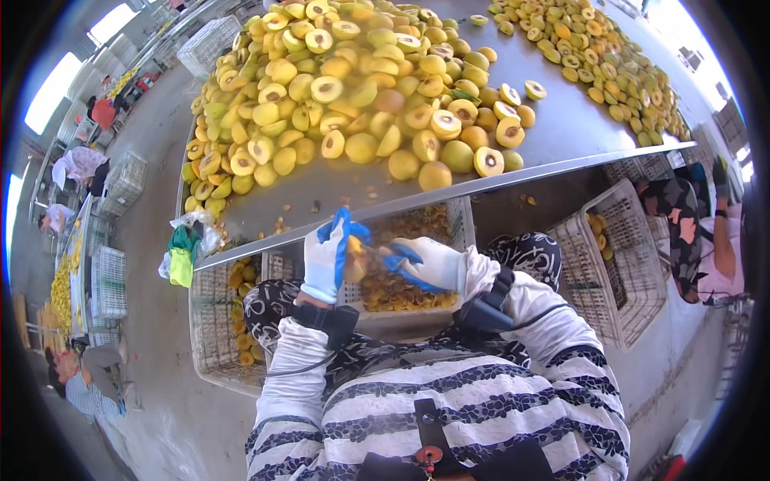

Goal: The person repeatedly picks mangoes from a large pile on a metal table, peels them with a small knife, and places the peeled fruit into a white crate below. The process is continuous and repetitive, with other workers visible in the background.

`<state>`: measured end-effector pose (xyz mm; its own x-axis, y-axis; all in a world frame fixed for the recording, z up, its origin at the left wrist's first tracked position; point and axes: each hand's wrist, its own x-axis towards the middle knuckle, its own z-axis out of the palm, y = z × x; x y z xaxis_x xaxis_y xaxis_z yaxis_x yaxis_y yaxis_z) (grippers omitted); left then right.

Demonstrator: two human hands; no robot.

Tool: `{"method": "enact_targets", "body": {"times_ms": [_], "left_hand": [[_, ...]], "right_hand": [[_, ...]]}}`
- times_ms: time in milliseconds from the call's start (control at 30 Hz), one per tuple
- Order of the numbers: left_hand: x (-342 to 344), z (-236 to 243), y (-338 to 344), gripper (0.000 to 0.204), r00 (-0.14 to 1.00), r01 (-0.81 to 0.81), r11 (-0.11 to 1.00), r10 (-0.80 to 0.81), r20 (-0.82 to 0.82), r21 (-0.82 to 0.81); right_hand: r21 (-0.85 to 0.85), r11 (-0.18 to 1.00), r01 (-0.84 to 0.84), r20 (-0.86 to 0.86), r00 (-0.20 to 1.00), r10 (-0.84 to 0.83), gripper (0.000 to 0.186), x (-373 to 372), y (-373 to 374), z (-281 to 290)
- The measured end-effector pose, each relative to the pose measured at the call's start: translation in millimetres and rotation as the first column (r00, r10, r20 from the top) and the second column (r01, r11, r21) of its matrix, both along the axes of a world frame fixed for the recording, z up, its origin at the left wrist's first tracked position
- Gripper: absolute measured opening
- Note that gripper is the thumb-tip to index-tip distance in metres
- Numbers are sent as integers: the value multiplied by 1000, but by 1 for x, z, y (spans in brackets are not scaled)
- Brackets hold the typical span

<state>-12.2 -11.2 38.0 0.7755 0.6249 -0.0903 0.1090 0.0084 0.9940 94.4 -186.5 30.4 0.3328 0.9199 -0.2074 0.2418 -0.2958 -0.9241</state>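
My left hand (331, 252), in a white and blue glove, is closed around a yellow fruit (354, 266) above the front of a plastic crate (464, 232) of yellow peels and scraps. My right hand (423, 263), gloved alike, is closed just right of the fruit; what it grips is blurred, and I cannot make it out. Beyond both hands, the metal table (337, 186) carries a large heap of yellow fruit (289, 88), many halved with brown centres.
Crates (212, 329) (601, 280) flank my legs. Green cloths and plastic bags (183, 256) hang at the table's left corner. Another fruit pile (585, 56) lies at back right. A co-worker's arm (722, 248) is at far right; several people (84, 168) sit along the left.
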Motion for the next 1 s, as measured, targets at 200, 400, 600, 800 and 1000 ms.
{"method": "enact_targets", "body": {"times_ms": [200,400,600,800,1000], "left_hand": [[4,6,-2,49,998,6,992,3,70,-129],[7,4,6,47,1000,-18,998,17,-24,-61],[11,3,8,43,999,39,978,-37,13,-205],[13,4,8,43,982,188,977,-190,-5,-101],[20,0,14,22,985,145,978,-158,77,152]], "right_hand": [[206,967,-147,608,794,-9,27,6,-3,-4],[44,997,-68,-222,972,76,27,7,4,-2],[99,989,-110,361,930,67,29,11,-1,3],[33,984,-178,-229,957,181,45,26,6,-10],[-7,940,-341,-632,730,261,38,49,2,-7]]}}
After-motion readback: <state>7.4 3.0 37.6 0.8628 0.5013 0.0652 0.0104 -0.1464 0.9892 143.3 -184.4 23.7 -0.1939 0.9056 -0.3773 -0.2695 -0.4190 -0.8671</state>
